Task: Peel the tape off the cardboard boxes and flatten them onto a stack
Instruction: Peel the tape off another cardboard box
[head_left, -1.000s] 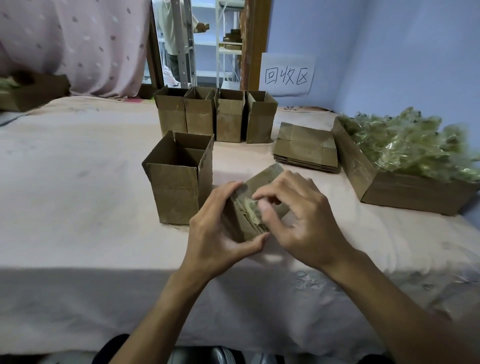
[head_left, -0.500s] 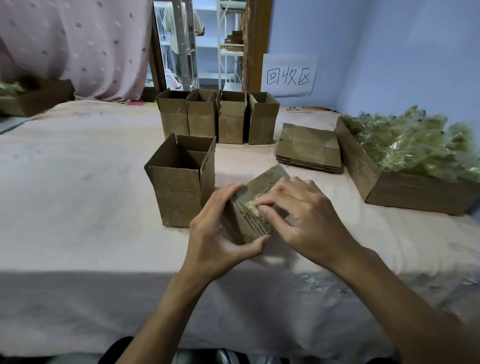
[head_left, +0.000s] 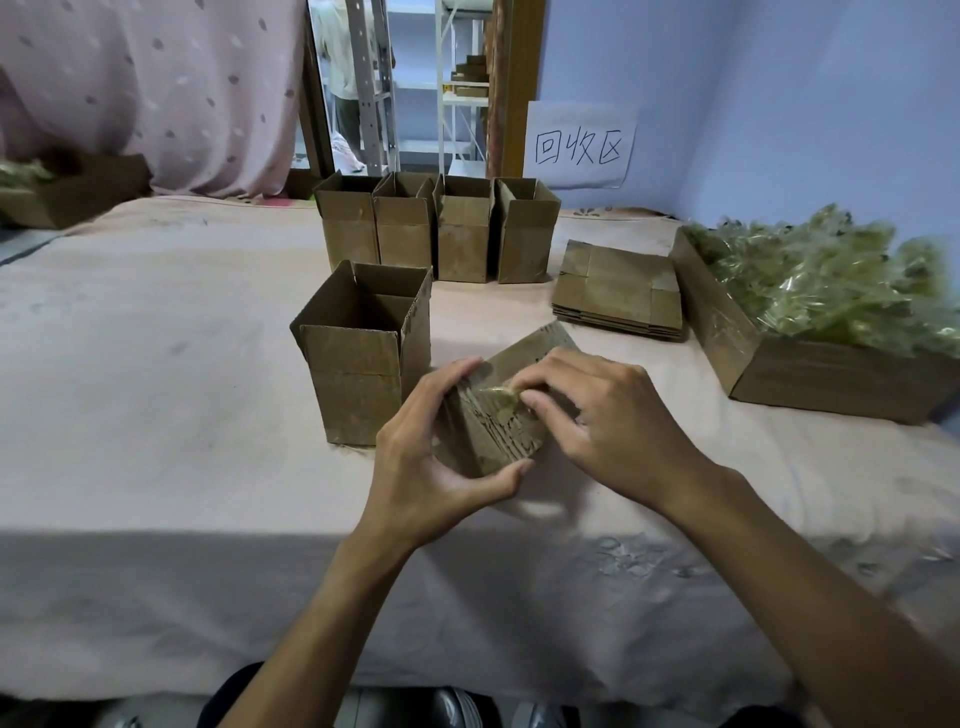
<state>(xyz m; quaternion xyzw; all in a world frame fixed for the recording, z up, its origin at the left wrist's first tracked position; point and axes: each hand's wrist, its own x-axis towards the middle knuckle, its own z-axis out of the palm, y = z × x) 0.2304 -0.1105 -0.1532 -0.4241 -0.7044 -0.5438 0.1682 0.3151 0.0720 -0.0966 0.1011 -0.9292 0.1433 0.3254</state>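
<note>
Pinched in the fingertips of the right hand (head_left: 597, 421) was a crumpled end of tape (head_left: 500, 396), while the left hand (head_left: 431, 467) clasped the tilted box (head_left: 493, 441) at the centre of the frame, thumb under its lower corner, fingers over its upper left edge. Pulled too sharply, the tape might snap or strip paper off the scuffed face; a slack left hold could let the box twist away. Both forearms reached in from the bottom edge, wrists bent inward; the flat stack (head_left: 618, 291) lay upper right of centre
</note>
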